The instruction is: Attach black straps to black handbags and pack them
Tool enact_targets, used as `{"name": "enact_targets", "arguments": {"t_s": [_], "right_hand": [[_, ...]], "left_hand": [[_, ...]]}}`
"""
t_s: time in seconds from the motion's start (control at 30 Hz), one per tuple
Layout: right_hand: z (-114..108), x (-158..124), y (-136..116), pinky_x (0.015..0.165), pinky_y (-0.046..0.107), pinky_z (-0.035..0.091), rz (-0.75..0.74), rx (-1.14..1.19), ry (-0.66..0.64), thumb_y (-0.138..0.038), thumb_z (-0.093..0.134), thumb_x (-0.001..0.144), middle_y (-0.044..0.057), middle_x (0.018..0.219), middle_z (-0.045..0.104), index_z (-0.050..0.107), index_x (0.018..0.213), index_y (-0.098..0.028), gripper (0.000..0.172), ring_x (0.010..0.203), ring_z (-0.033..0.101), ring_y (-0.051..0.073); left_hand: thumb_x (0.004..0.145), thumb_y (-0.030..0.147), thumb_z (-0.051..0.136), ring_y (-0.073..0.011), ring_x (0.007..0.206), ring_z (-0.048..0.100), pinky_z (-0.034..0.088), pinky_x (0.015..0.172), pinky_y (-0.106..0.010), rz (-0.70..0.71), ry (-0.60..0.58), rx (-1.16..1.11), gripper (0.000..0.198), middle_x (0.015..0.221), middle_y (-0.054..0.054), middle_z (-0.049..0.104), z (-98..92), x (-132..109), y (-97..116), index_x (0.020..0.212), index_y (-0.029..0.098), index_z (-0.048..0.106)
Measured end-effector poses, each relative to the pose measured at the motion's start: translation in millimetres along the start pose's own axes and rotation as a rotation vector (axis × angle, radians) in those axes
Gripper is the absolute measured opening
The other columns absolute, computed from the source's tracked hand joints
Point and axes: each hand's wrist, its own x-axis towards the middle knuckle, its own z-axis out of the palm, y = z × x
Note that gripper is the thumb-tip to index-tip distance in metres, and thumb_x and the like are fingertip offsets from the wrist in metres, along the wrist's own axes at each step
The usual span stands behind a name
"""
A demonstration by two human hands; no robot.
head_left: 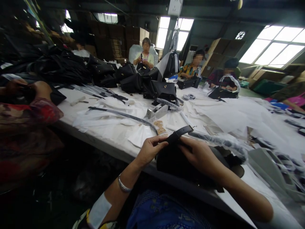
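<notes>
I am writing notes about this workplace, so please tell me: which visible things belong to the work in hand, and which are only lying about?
Seemingly in the work:
- black strap with a buckle, held by the left hand
- black bag, under the right hand

Apparently lying about:
- long dark strap
- grey tray
- white sheets

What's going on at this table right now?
The person's left hand pinches a black buckled strap above a black bag. The right hand is over the bag, fingertips near the strap; its grip is unclear. More black bags are heaped farther back, and other people handle dark items.
</notes>
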Motion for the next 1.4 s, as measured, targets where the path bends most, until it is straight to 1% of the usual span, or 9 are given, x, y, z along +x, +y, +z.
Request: {"name": "enact_targets", "arguments": {"t_s": [0.13, 0.23, 0.3, 0.43, 0.53, 0.73, 0.83, 1.13, 1.4], "right_hand": [[-1.9, -6.6, -2.3, 0.088, 0.036, 0.052, 0.011, 0.141, -0.024, -0.021, 0.053, 0.091, 0.005, 0.109, 0.074, 0.068, 0.117, -0.025, 0.029, 0.101, 0.069, 0.025], [1.5, -11.8, -7.8, 0.083, 0.035, 0.053, 0.059, 0.203, -0.015, -0.028, 0.055, 0.092, 0.005, 0.105, 0.075, 0.069, 0.114, -0.023, 0.026, 0.095, 0.070, 0.025], [4.5, -14.0, -10.5, 0.079, 0.035, 0.054, 0.106, 0.215, 0.018, -0.033, 0.058, 0.092, 0.004, 0.102, 0.076, 0.070, 0.109, -0.023, 0.023, 0.091, 0.071, 0.025], [10.8, -17.3, -12.1, 0.087, 0.036, 0.053, 0.169, 0.240, 0.112, -0.035, 0.063, 0.089, 0.002, 0.104, 0.076, 0.072, 0.107, -0.025, 0.022, 0.097, 0.070, 0.026], [14.4, -20.5, -11.5, 0.088, 0.036, 0.053, 0.181, 0.280, 0.137, -0.035, 0.063, 0.089, 0.001, 0.107, 0.076, 0.073, 0.109, -0.026, 0.023, 0.099, 0.070, 0.026], [19.0, -23.2, -10.7, 0.088, 0.036, 0.055, 0.238, 0.379, 0.135, -0.036, 0.064, 0.088, 0.001, 0.109, 0.075, 0.072, 0.112, -0.025, 0.027, 0.100, 0.070, 0.026], [20.4, -22.5, -11.7, 0.086, 0.038, 0.057, 0.263, 0.410, 0.135, -0.037, 0.065, 0.087, 0.003, 0.108, 0.076, 0.072, 0.112, -0.024, 0.029, 0.096, 0.071, 0.027], [21.1, -21.6, -12.2, 0.077, 0.036, 0.057, 0.306, 0.338, 0.151, -0.039, 0.066, 0.084, 0.005, 0.099, 0.077, 0.073, 0.104, -0.020, 0.029, 0.089, 0.072, 0.028], [30.4, -19.8, -14.9, 0.070, 0.034, 0.054, 0.342, 0.257, 0.231, -0.035, 0.065, 0.081, 0.006, 0.090, 0.077, 0.073, 0.099, -0.017, 0.026, 0.080, 0.071, 0.027]], "left_hand": [[0.077, 0.034, 0.076, -0.0236, 0.101, 0.067, 0.050, 0.093, -0.033, -0.016, 0.027, 0.081, 0.031, 0.103, -0.009, 0.076, -0.1, -8.6, 0.5, 0.102, 0.015, 0.076], [0.077, 0.034, 0.077, -0.0221, 0.096, 0.067, 0.051, 0.085, -0.029, -0.014, 0.063, 0.120, 0.026, 0.097, -0.008, 0.075, 4.7, -12.2, 0.0, 0.095, 0.015, 0.076], [0.077, 0.034, 0.077, -0.0213, 0.095, 0.067, 0.052, 0.082, -0.028, 0.015, 0.075, 0.138, 0.023, 0.095, -0.007, 0.074, 9.8, -13.5, -0.3, 0.091, 0.015, 0.076], [0.077, 0.034, 0.077, -0.0202, 0.095, 0.067, 0.053, 0.076, -0.025, 0.081, 0.092, 0.134, 0.021, 0.096, -0.006, 0.072, 18.0, -14.3, -2.2, 0.090, 0.017, 0.076], [0.077, 0.033, 0.077, -0.0209, 0.096, 0.067, 0.054, 0.078, -0.026, 0.090, 0.070, 0.132, 0.021, 0.098, -0.007, 0.073, 18.2, -13.9, -2.9, 0.091, 0.017, 0.076], [0.081, 0.033, 0.073, -0.0230, 0.103, 0.067, 0.052, 0.091, -0.031, 0.004, -0.056, 0.136, 0.027, 0.109, -0.010, 0.074, 8.3, -15.9, 1.5, 0.102, 0.015, 0.076], [0.079, 0.036, 0.074, -0.0225, 0.096, 0.069, 0.054, 0.086, -0.031, -0.040, -0.051, 0.110, 0.031, 0.106, -0.011, 0.074, 6.2, -17.9, 2.6, 0.100, 0.013, 0.075], [0.078, 0.036, 0.074, -0.0162, 0.080, 0.066, 0.050, 0.074, -0.025, -0.083, -0.111, 0.034, 0.028, 0.089, -0.006, 0.073, 8.3, -13.2, 0.3, 0.094, 0.013, 0.074], [0.073, 0.031, 0.080, -0.0138, 0.078, 0.065, 0.048, 0.077, -0.025, -0.149, -0.086, -0.089, 0.024, 0.085, -0.004, 0.073, 8.6, -10.5, -5.4, 0.089, 0.014, 0.073]]}}
